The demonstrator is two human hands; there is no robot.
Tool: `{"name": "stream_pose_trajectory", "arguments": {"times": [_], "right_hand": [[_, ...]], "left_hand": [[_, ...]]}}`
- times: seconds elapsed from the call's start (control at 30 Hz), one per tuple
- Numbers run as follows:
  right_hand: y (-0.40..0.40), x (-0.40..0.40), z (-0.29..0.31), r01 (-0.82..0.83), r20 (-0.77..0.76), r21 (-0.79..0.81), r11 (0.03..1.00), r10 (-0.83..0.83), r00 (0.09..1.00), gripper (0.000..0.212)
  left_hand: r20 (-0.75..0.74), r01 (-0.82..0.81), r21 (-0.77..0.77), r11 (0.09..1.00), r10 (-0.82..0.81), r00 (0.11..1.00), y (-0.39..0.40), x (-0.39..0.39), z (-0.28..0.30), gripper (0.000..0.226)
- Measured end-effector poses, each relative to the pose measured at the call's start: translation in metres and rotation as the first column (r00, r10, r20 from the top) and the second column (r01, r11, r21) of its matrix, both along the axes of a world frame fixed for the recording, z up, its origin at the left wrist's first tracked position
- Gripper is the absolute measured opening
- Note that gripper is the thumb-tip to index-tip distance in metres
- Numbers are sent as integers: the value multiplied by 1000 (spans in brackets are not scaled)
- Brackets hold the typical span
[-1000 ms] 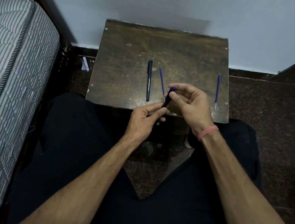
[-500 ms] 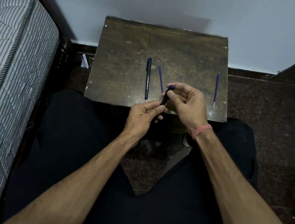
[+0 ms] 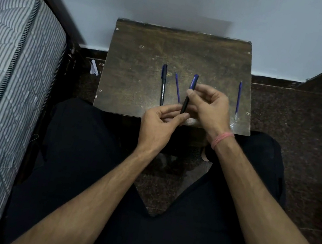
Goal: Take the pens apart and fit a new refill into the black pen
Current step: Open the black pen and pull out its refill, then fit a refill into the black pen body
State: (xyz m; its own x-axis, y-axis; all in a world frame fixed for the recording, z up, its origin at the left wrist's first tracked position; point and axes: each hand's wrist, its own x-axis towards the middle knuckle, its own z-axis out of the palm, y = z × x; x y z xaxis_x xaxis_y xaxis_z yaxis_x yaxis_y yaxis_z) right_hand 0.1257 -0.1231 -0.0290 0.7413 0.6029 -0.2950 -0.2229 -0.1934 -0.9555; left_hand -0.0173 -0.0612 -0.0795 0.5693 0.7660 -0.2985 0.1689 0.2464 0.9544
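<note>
Blue-capped pen (image 3: 188, 93) now stands longer between the hands than a second ago, raised over the tabletop (image 3: 136, 87): right hand (image 3: 208, 106) pinches the cap end, left hand (image 3: 158, 125) pinches the barrel's near tip. Probably the cap is coming off. Black pen (image 3: 163, 84) lies untouched beside a refill (image 3: 177, 87).

Small table (image 3: 132, 86) against the wall, ahead of the seated person's knees, mattress (image 3: 3, 72) to its left, capped pen (image 3: 163, 85) lying left of centre, loose refill (image 3: 177, 87) just right of it, held pen (image 3: 188, 96) above the near edge between left hand (image 3: 158, 124) and right hand (image 3: 210, 107), second refill (image 3: 238, 100) near the right edge.
</note>
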Motion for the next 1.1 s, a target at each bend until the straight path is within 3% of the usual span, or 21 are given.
{"name": "stream_pose_trajectory", "arguments": {"times": [0.1,0.2,0.4,0.7,0.87,0.97,1.1], "right_hand": [[13,13,6,41,65,-39,998,-38,997,30],[21,13,5,18,114,-114,993,-5,994,33],[33,9,-10,66,197,-274,959,-11,980,22],[39,13,-4,105,224,-324,940,-32,974,22],[39,7,0,83,271,-245,966,-14,962,17],[40,-6,-3,52,274,-222,974,11,962,16],[40,-19,-9,58,271,-156,986,-14,962,6]], "left_hand": [[-177,-5,137,991,30,984,-1,1,6,39],[-242,-46,189,981,91,966,0,6,13,29],[-346,2,344,939,125,930,5,20,26,19],[-348,37,328,944,84,934,15,31,35,17],[-276,11,276,961,69,959,24,16,33,33],[-247,9,266,964,59,967,28,6,31,31],[-273,-87,276,957,165,948,30,3,29,20]]}}
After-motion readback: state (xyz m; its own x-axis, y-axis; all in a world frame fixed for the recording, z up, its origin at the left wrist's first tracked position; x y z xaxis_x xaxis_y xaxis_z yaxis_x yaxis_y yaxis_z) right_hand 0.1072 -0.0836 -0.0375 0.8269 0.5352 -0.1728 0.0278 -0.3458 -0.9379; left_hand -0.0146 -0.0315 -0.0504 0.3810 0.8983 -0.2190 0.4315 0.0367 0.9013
